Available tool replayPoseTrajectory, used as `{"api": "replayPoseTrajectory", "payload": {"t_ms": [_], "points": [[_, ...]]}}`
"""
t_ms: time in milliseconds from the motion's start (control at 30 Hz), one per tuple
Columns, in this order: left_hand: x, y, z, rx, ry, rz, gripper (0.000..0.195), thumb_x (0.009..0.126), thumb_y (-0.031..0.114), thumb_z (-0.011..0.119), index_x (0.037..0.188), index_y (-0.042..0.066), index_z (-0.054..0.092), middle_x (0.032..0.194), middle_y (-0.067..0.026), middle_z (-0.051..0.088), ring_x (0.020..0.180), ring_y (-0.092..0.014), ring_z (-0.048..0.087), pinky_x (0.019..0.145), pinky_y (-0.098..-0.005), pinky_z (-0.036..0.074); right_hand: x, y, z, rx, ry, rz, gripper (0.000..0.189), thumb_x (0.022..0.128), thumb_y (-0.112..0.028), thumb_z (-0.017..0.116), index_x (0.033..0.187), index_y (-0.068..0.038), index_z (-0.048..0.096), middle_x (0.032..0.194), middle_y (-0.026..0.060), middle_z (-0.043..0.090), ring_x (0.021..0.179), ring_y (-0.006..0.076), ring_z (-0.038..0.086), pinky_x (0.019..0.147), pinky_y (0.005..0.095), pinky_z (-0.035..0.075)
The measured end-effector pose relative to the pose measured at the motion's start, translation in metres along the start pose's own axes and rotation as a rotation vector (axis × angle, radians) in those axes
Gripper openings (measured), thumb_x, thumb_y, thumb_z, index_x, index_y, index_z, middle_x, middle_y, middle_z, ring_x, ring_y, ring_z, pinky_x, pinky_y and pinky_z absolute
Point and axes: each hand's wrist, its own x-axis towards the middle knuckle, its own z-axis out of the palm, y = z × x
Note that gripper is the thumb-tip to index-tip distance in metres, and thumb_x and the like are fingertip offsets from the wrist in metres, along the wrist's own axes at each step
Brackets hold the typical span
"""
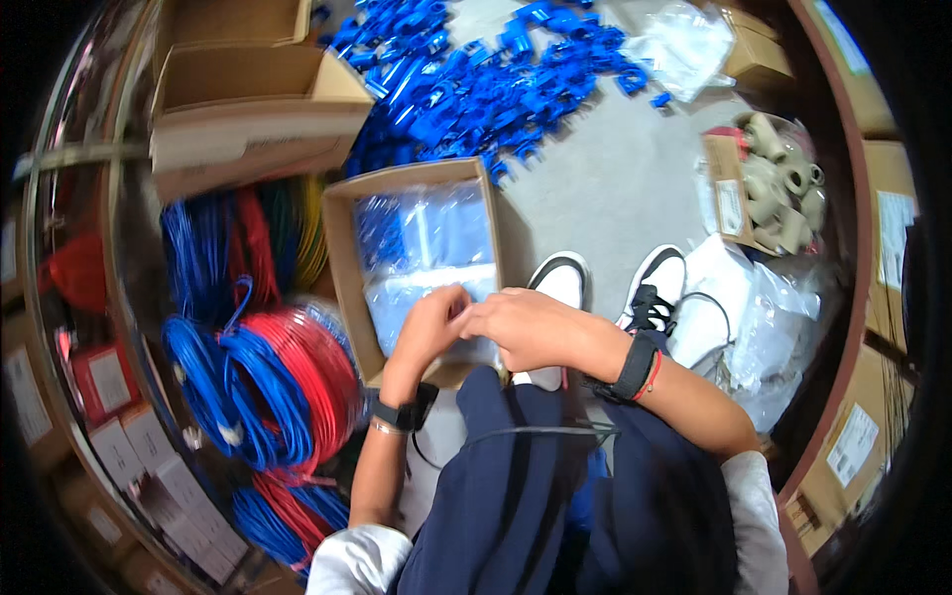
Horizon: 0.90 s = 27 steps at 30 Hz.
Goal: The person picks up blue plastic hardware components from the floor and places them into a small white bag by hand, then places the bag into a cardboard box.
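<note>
Over the near part of an open cardboard box (416,168), my left hand (431,323) and my right hand (524,327) meet with curled fingers. Their fingertips come together just above the clear plastic bagging (424,230) in the box. Whether a bit of film is pinched there is hidden by the fingers and blurred. Bluish contents show through the plastic, and its surface is creased and shiny. The box stands on the floor to the left of my shoes (561,279). Each wrist wears a black band.
A heap of blue plastic fittings (483,97) spreads over the floor beyond the box. Coiled blue hose (238,394) and red hose (327,379) lie left, below another open carton (253,149). Beige pipe fittings (781,186) and crumpled plastic bags (773,327) sit right, beside shelving.
</note>
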Motion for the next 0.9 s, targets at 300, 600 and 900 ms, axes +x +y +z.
{"api": "replayPoseTrajectory", "payload": {"t_ms": [300,600,900], "points": [[0.017,-0.007,0.019,0.043,-0.136,-0.069,0.024,0.088,0.023,0.065,0.087,-0.001,0.058,0.067,-0.0122,0.058,0.06,-0.014,0.053,0.057,-0.0321,0.045,-0.084,0.011,-0.109,0.122,0.733,0.358,0.03,0.078,0.005,0.045,0.1,-0.002,0.065,0.096,0.0153,0.068,0.091,0.0288,0.066,0.082,0.0351,0.052],[0.008,-0.01,0.008,0.052,-0.213,-0.067,0.028,0.087,0.028,0.066,0.088,0.001,0.061,0.074,-0.0107,0.062,0.068,-0.018,0.059,0.065,-0.0317,0.049,-0.246,0.016,-0.04,0.048,1.113,0.778,0.02,0.084,0.005,0.049,0.093,0.001,0.065,0.089,0.015,0.07,0.085,0.0263,0.068,0.076,0.0329,0.052],[0.026,0.118,-0.02,0.292,0.218,0.356,0.027,0.085,0.018,0.065,0.105,0.002,0.056,0.092,-0.017,0.057,0.082,-0.031,0.058,0.072,-0.0389,0.048,-0.298,-0.004,-0.01,0.029,1.05,0.945,0.023,0.08,0.008,0.048,0.092,-0.001,0.065,0.091,0.0141,0.064,0.075,0.0276,0.063,0.067,0.0327,0.048]]}}
